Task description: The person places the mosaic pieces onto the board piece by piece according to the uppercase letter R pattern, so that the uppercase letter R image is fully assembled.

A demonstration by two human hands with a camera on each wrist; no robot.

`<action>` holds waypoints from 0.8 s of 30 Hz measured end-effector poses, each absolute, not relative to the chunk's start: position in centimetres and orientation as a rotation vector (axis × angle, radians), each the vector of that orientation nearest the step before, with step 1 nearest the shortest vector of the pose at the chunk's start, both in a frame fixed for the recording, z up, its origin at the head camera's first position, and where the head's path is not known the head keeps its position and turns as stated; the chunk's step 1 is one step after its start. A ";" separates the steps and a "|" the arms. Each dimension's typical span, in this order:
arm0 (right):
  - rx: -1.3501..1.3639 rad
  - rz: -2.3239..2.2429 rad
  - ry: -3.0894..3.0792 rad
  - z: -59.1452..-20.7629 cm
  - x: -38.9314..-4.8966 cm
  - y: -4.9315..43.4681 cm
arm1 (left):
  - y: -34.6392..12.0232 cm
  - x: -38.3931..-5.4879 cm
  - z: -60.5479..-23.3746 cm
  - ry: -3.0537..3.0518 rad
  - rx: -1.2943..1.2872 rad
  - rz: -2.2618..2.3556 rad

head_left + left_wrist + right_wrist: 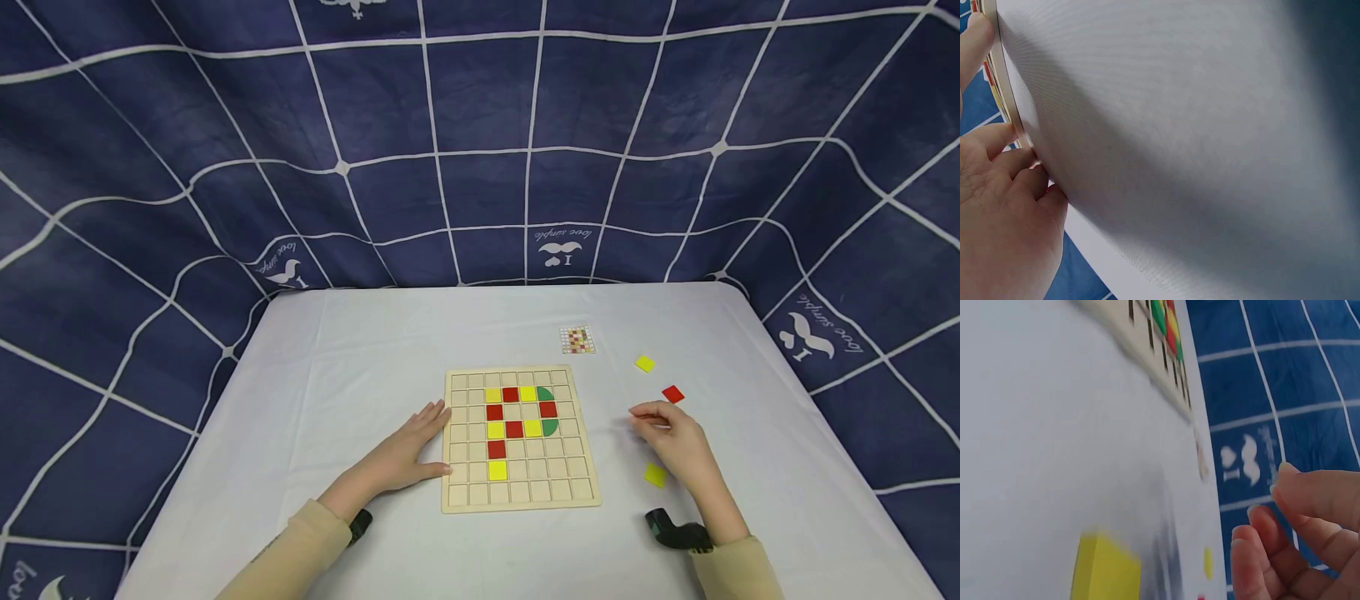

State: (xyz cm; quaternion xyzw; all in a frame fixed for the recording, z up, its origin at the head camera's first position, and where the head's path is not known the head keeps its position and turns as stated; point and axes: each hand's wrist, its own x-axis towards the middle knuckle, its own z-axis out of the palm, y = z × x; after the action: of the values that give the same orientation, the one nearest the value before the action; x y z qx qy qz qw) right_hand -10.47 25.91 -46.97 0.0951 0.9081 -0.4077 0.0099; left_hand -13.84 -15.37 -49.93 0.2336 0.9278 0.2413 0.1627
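Note:
A square wooden grid board (517, 492) lies on the white table, with red, yellow and green pieces set in its cells in a P-like shape. Along its left edge, my left hand (408, 446) touches the rim with spread fingers and thumb; the left wrist view shows fingertips (1002, 132) against that edge. My right hand (675, 437) hovers right of the board, its fingers loosely bent with nothing between them. Close below it sits a yellow square tile (655, 475), also seen as a blurred yellow block (1107, 569) in the right wrist view. Just above the hand lies a red tile (672, 393).
Another yellow tile (645, 363) lies farther back on the right. Behind the board is a small printed pattern card (577, 340). A white cloth (360, 358) covers the table, and dark blue curtains with white lines (480, 192) surround its back and sides.

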 end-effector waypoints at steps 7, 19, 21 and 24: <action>0.382 -1.126 2.819 -47.8 -9.1 29.6 | -15.4 -13.8 -50.1 2.649 0.664 0.679; 0.370 -0.958 2.808 -49.1 -8.5 30.9 | -15.4 -13.8 -50.0 2.649 0.664 0.680; 0.372 -0.954 2.811 -49.2 -8.4 31.0 | -15.4 -13.8 -50.0 2.655 0.659 0.674; 0.379 -0.949 2.814 -49.2 -8.2 31.2 | -15.3 -13.7 -49.9 2.661 0.648 0.665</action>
State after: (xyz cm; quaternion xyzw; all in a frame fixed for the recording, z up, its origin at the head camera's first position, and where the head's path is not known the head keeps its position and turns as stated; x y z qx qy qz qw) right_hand -8.24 31.16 -49.23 0.1262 0.9373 -0.3162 0.0738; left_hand -13.72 -15.33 -49.93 0.2269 0.9319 0.2327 0.1611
